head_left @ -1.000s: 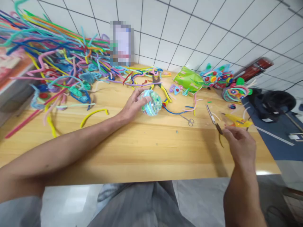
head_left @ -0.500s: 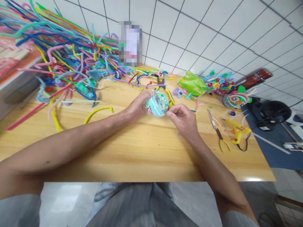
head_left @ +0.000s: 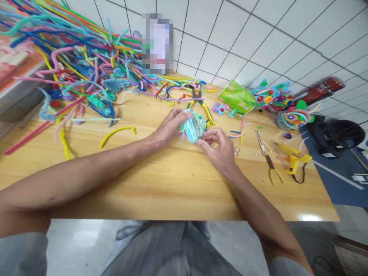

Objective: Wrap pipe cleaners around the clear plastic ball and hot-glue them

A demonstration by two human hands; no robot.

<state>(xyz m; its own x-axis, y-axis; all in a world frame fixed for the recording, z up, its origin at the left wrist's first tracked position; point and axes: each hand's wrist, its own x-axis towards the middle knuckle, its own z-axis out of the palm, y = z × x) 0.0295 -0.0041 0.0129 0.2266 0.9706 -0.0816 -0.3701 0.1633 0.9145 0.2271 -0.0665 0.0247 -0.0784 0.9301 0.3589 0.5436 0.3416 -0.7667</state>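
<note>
A small round clear craft piece (head_left: 192, 126), speckled inside, has light blue and pale green pipe cleaners banded across it. My left hand (head_left: 171, 126) grips it from the left, thumb over its top edge. At the lower right edge, my right hand (head_left: 217, 149) pinches the piece between thumb and forefinger, the other fingers curled. Whether a loose pipe cleaner end lies in that pinch is too small to tell. Just behind the piece, yellow-handled pliers (head_left: 207, 112) lie on the wooden table (head_left: 149, 184).
Many pipe cleaners (head_left: 86, 57) are heaped at the back left. A green packet (head_left: 237, 97), decorated crafts (head_left: 294, 117) and a red flask (head_left: 319, 90) stand along the wall. On the right lie a yellow glue gun (head_left: 294, 158), more pliers (head_left: 271, 168) and a knife (head_left: 260, 142).
The round piece has turned slightly between my hands, its bands now steeper. My right thumb and forefinger have shifted left along its lower edge. The view has moved a little.
</note>
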